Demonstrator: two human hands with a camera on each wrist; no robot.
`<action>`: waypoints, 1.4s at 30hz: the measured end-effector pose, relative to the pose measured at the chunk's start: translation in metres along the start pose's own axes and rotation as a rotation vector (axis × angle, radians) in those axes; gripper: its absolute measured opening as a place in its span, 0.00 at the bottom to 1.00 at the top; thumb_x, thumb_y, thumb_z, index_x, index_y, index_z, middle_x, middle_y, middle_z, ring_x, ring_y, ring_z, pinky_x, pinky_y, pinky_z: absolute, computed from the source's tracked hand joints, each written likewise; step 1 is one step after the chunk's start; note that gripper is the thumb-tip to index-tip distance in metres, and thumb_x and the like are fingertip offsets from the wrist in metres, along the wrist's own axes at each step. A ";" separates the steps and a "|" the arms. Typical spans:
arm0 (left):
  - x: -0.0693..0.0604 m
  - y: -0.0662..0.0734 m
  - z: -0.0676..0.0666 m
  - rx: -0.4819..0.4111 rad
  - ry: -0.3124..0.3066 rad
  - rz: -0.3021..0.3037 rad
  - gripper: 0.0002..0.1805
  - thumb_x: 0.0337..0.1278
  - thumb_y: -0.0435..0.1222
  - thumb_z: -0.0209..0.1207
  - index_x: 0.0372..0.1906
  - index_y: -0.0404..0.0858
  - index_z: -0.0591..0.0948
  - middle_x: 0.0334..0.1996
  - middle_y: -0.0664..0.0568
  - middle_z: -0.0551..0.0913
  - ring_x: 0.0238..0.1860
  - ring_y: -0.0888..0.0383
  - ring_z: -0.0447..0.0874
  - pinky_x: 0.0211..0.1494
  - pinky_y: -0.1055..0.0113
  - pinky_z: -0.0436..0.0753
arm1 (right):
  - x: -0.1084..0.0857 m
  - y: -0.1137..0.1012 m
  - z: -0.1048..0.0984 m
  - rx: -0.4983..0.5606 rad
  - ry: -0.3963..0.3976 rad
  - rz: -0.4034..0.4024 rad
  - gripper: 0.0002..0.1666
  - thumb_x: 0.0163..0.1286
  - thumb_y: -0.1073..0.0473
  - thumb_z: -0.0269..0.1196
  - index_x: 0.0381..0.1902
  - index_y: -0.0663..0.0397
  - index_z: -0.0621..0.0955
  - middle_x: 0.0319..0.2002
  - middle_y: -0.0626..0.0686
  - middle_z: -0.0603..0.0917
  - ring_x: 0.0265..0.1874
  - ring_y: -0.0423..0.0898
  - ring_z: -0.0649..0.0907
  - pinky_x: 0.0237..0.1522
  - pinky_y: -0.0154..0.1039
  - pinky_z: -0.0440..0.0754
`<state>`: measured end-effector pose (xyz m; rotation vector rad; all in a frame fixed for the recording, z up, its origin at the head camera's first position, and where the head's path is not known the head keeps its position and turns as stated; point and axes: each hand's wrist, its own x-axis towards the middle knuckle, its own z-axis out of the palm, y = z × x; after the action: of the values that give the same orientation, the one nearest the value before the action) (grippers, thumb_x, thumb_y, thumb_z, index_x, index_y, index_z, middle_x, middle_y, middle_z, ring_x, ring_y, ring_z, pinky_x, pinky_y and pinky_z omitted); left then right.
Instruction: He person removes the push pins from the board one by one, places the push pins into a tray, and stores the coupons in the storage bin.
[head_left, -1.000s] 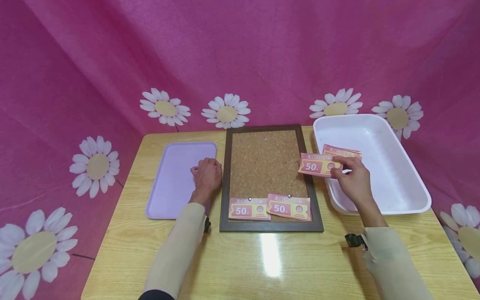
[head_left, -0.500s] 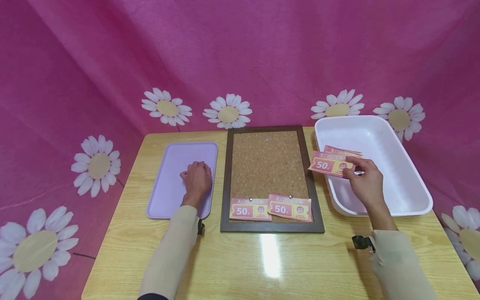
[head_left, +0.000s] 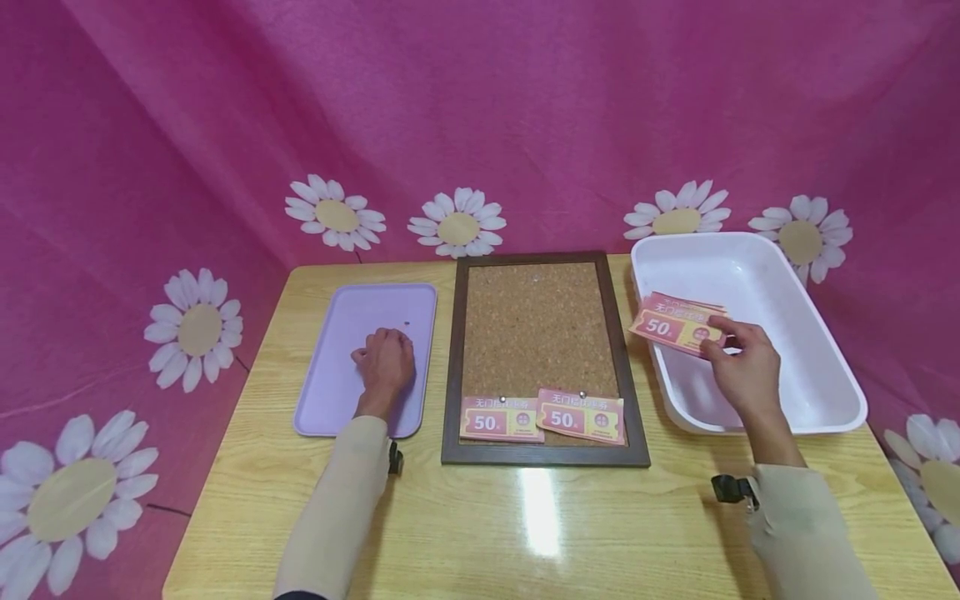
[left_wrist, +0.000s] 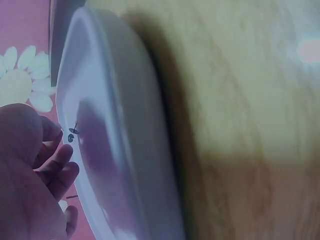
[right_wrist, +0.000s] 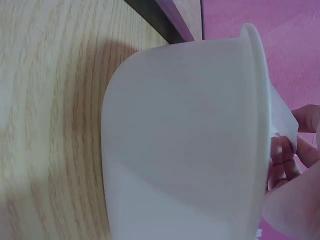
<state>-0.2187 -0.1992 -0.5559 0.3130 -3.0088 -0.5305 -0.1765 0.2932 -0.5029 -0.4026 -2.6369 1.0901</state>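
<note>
Ticket [head_left: 670,325], loose; corkboard [head_left: 536,333] with two pinned tickets [head_left: 498,422].
Ticket drawn back from corkboard to rim of bin [head_left: 772,300], left unpinned, pinched by right hand [head_left: 747,367]. Left hand [head_left: 386,364] shifted over tray [head_left: 337,342], fingers curled, a tack [head_left: 407,323] uncovered; whether anything is held cannot be told.

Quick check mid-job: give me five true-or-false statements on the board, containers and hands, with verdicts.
1. The corkboard lies between the purple tray and the white bin. True.
2. The right grip pinches a held coupon. True.
3. The left grip is over the white bin. False: it is over the purple tray.
4. The corkboard carries five coupons. False: it carries two pinned coupons.
5. A loose tack lies on the purple tray. True.
</note>
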 end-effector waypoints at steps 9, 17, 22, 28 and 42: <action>-0.004 -0.007 0.000 0.004 -0.004 -0.017 0.15 0.65 0.41 0.46 0.40 0.38 0.80 0.48 0.43 0.78 0.53 0.42 0.73 0.58 0.40 0.61 | 0.002 0.011 -0.005 -0.012 0.020 0.083 0.27 0.63 0.61 0.60 0.62 0.53 0.77 0.53 0.60 0.74 0.37 0.32 0.71 0.39 0.29 0.64; -0.006 -0.010 0.000 -0.011 0.003 -0.010 0.14 0.66 0.41 0.47 0.40 0.38 0.80 0.49 0.43 0.78 0.54 0.42 0.72 0.58 0.40 0.60 | 0.003 0.018 -0.007 -0.027 0.028 0.123 0.28 0.62 0.61 0.58 0.62 0.51 0.77 0.53 0.60 0.74 0.34 0.30 0.68 0.40 0.32 0.62; -0.006 -0.011 0.000 -0.012 0.009 -0.005 0.14 0.66 0.41 0.47 0.40 0.38 0.80 0.50 0.43 0.78 0.54 0.42 0.72 0.58 0.40 0.60 | 0.003 0.020 -0.007 -0.061 -0.011 0.104 0.29 0.62 0.61 0.58 0.63 0.56 0.76 0.54 0.65 0.74 0.42 0.47 0.75 0.39 0.37 0.63; -0.006 -0.011 0.002 -0.003 0.015 0.004 0.14 0.66 0.41 0.47 0.41 0.38 0.80 0.50 0.42 0.78 0.54 0.42 0.72 0.58 0.39 0.61 | 0.003 0.023 -0.006 -0.122 -0.121 0.038 0.29 0.64 0.61 0.58 0.63 0.63 0.74 0.52 0.69 0.73 0.49 0.61 0.75 0.40 0.42 0.64; -0.009 -0.013 0.004 -0.008 0.019 0.009 0.12 0.65 0.41 0.49 0.41 0.39 0.80 0.50 0.43 0.78 0.54 0.42 0.72 0.58 0.40 0.61 | 0.004 0.028 -0.007 -0.256 -0.349 0.067 0.33 0.66 0.53 0.57 0.65 0.66 0.70 0.47 0.71 0.78 0.42 0.61 0.77 0.36 0.46 0.70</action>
<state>-0.2083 -0.2082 -0.5641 0.3017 -2.9876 -0.5363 -0.1733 0.3181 -0.5182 -0.3820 -3.1089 0.9122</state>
